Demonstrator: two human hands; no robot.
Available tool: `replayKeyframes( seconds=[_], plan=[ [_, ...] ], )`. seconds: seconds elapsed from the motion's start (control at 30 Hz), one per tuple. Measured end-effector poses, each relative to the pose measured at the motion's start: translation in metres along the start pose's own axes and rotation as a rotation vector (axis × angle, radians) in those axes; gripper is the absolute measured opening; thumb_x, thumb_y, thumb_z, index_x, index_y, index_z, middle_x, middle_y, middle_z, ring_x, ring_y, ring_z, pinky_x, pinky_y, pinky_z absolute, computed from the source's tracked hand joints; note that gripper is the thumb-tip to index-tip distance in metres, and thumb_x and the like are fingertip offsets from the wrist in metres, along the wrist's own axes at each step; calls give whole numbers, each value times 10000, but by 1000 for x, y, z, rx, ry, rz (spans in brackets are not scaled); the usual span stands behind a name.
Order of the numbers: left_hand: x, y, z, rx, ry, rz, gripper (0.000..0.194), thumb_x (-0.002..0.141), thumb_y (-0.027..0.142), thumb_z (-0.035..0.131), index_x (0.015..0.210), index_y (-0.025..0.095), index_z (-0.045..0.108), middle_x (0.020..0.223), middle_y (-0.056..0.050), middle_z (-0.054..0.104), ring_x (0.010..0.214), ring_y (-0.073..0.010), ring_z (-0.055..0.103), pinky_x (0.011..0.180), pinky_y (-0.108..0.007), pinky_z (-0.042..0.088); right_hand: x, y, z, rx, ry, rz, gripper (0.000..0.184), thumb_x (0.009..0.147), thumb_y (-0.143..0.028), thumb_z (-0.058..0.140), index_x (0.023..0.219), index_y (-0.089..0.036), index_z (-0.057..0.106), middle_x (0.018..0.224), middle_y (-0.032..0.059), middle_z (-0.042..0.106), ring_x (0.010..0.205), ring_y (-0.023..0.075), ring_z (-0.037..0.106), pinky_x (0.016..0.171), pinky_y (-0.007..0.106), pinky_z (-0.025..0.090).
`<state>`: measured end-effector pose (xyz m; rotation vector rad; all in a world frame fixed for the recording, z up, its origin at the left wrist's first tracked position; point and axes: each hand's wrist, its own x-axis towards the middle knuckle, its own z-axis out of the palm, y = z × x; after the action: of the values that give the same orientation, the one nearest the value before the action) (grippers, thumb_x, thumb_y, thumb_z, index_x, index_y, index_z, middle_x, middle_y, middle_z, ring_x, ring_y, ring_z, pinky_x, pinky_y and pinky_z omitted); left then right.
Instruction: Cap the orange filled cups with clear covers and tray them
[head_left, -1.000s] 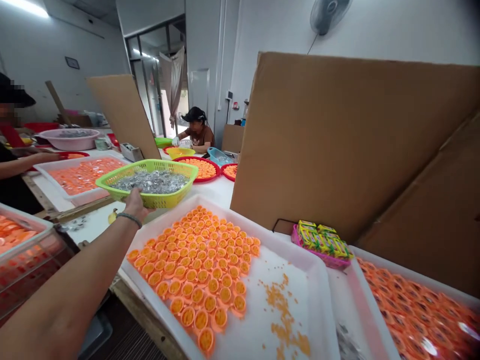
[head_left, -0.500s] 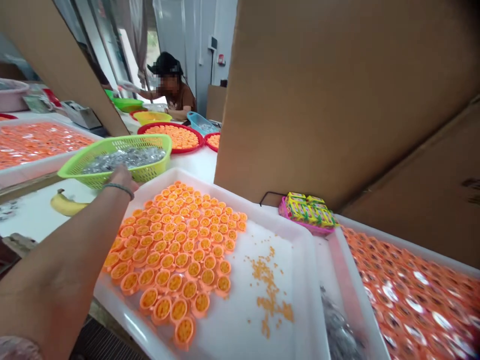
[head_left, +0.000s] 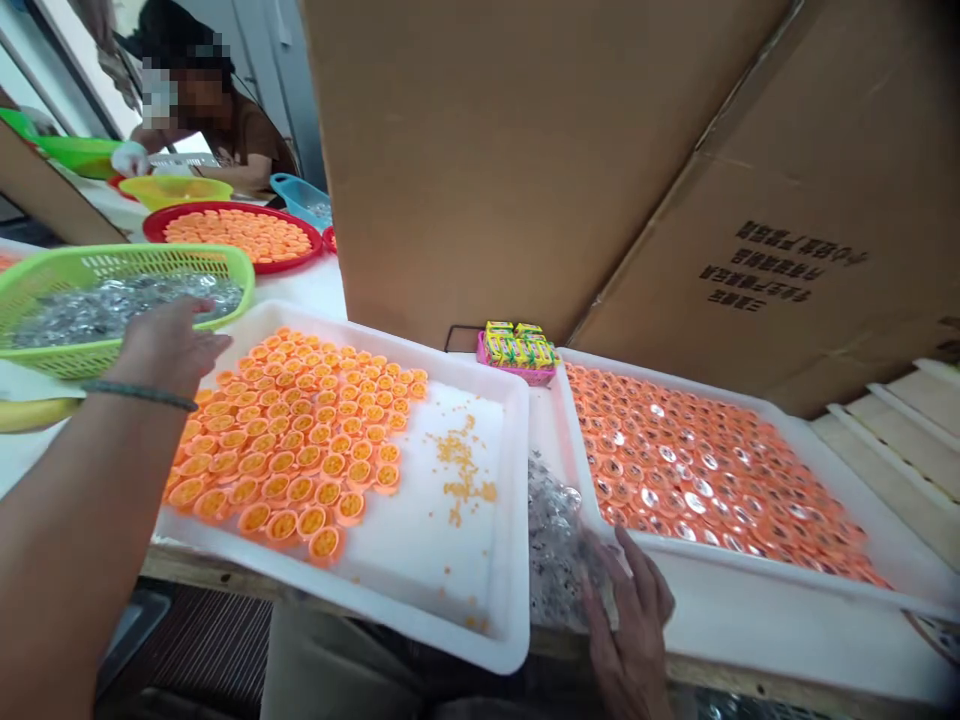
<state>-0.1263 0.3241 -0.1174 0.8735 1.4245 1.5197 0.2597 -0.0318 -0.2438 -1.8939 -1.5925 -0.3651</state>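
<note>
My left hand (head_left: 169,345) curls over the near rim of a green basket (head_left: 45,268) full of shiny clear pieces. In front of me lies a white tray (head_left: 517,520) with rows of orange cups (head_left: 300,440) holding yellow filling, plus loose yellow crumbs (head_left: 461,465). My right hand (head_left: 630,625) lies low at the table edge, fingers stretched out onto a pile of clear film pieces (head_left: 555,530) between the two trays. To the right, a second white tray (head_left: 750,600) holds orange cups with shiny lids (head_left: 712,470).
Tall cardboard sheets (head_left: 525,150) stand behind the trays. A small pink basket of yellow packets (head_left: 517,350) sits against them. A banana (head_left: 30,412) lies at the far left. Farther back are a red tray of orange cups (head_left: 232,235) and a seated person (head_left: 225,130).
The view has swung right and down. My left hand stays at the green basket's rim. My right hand and the right tray's full length have come into view.
</note>
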Motion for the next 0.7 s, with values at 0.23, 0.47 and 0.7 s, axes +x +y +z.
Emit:
replayKeyframes(
  seconds=[0.23, 0.47, 0.7],
  plan=[
    [-151, -36, -5, -281, -207, -104, 265, 674, 173, 644, 921, 81, 624, 931, -91, 654, 858, -185, 634, 830, -324, 501, 116, -84, 25, 534, -454, -240, 156, 887, -206, 500, 1020, -213, 581, 925, 46, 606, 831, 155, 579, 741, 282, 473],
    [-209, -68, -13, -366, -31, -108, 248, 618, 195, 695, 858, 142, 668, 891, -58, 686, 775, -158, 649, 739, -266, 507, 159, -143, 114, 232, -881, -676, 308, 818, -203, 611, 1122, -243, 576, 949, 43, 516, 881, 184, 509, 684, 258, 387],
    [-208, -71, -11, -321, -41, -109, 233, 631, 210, 698, 856, 159, 674, 924, -56, 681, 800, -161, 633, 781, -291, 483, 156, -138, 109, 192, -875, -732, 269, 750, -344, 702, 959, -195, 625, 910, 33, 514, 843, 178, 497, 656, 248, 373]
  ],
)
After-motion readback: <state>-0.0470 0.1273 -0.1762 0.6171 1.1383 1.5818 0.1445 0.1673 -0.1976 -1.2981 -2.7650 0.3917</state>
